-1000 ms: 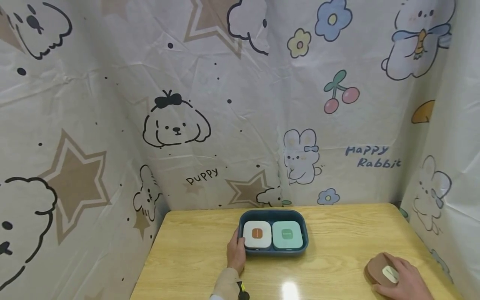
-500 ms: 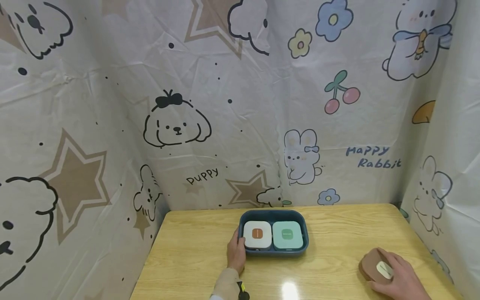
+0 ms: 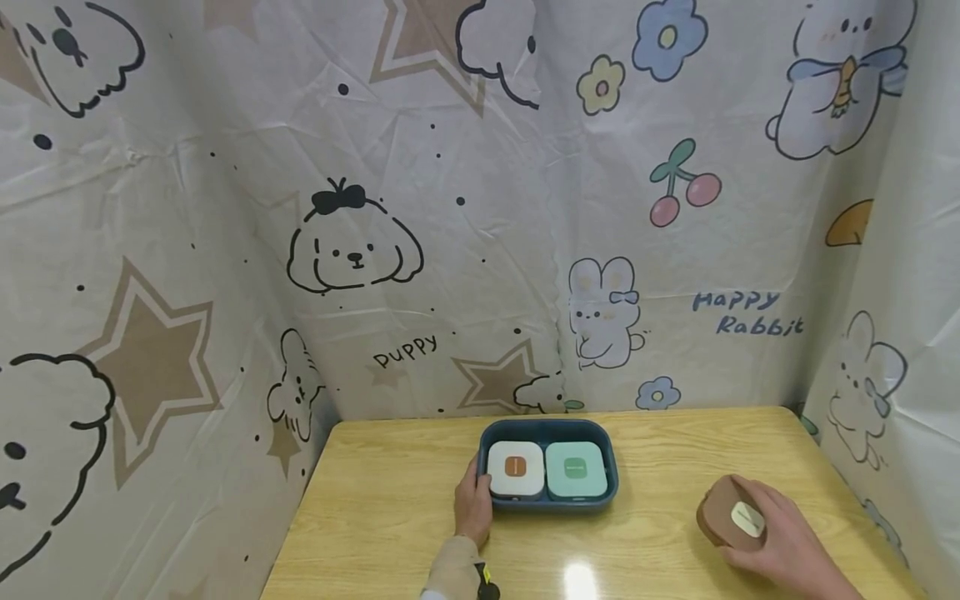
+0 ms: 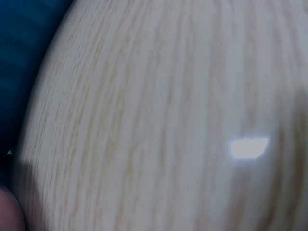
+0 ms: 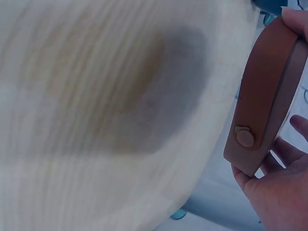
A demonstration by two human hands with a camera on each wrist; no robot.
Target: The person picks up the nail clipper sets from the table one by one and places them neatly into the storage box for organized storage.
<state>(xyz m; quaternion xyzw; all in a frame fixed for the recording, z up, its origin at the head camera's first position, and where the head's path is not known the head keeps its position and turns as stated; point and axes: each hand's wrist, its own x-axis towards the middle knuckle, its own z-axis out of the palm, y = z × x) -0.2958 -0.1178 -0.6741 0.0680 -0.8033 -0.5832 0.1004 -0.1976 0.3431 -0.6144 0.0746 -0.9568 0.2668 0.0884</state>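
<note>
At the table's middle stands a dark blue rectangular tray (image 3: pixel 549 429). Inside it, side by side, sit a white rounded-square box (image 3: pixel 528 486) with a brown label and a mint-green one (image 3: pixel 594 482). My left hand (image 3: pixel 473 508) grips the tray's left end; in the left wrist view only a bit of a finger (image 4: pixel 9 214) shows beside the blue wall (image 4: pixel 24 53). To the right, my right hand (image 3: pixel 791 533) holds a brown rounded-square box (image 3: pixel 722 507) with a cream label. Its side (image 5: pixel 260 91) shows a flap with a round button, fingers on opposite edges, shadow on the table apart from it.
The light wood table (image 3: pixel 390 500) reaches back to a cloth curtain (image 3: pixel 450 275) printed with cartoon animals, which also hangs along the left and right sides. A bright light reflection lies on the table near its front.
My right hand has carried the brown box leftward and a little away from me, off its earlier spot near the right edge. The left hand and the tray have stayed in place.
</note>
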